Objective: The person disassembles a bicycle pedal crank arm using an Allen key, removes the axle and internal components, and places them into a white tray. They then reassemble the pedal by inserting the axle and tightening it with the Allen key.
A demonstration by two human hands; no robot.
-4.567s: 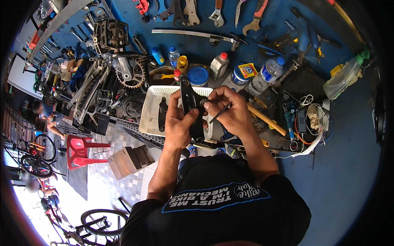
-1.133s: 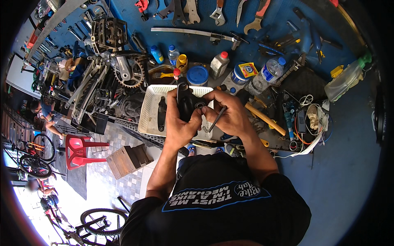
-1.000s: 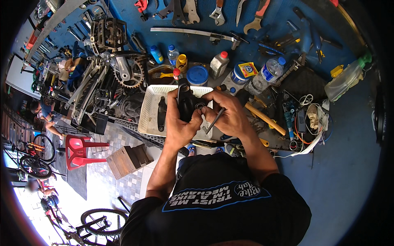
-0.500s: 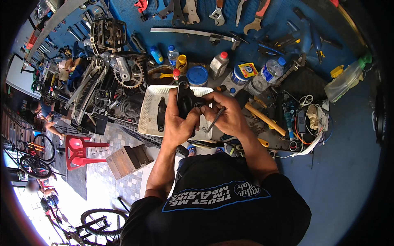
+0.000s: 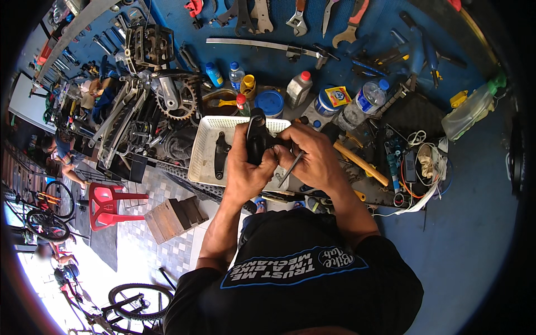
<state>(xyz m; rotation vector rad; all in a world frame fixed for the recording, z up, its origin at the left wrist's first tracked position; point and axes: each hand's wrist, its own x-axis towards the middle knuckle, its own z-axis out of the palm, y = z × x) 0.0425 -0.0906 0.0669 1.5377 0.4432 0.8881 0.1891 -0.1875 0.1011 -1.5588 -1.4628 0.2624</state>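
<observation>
My left hand [image 5: 245, 177] grips a black bicycle part [image 5: 257, 137] with rounded ends, perhaps a suspension linkage. The part is raised above a white perforated plastic basket [image 5: 196, 159]. From the other side my right hand [image 5: 314, 155] closes in, its fingertips pressed to the part beside my left thumb. A thin grey metal rod-like tool [image 5: 291, 170] sticks out from the fingers of my right hand; its exact kind does not show. Fingers hide the spot where both hands meet on the part. Another black elongated part [image 5: 221, 155] lies in the basket.
Behind the basket stand a blue-lidded tub [image 5: 269, 103], a grey red-capped bottle [image 5: 298, 89] and a clear bottle [image 5: 364, 104]. A wooden-handled hammer [image 5: 360, 162] lies to the right. Cranks and a chainring [image 5: 177, 100] crowd the left. Wrenches [image 5: 297, 22] hang on the blue wall.
The black part has turned slightly between my hands. The fingers of my right hand have curled further over its round hole, which showed before.
</observation>
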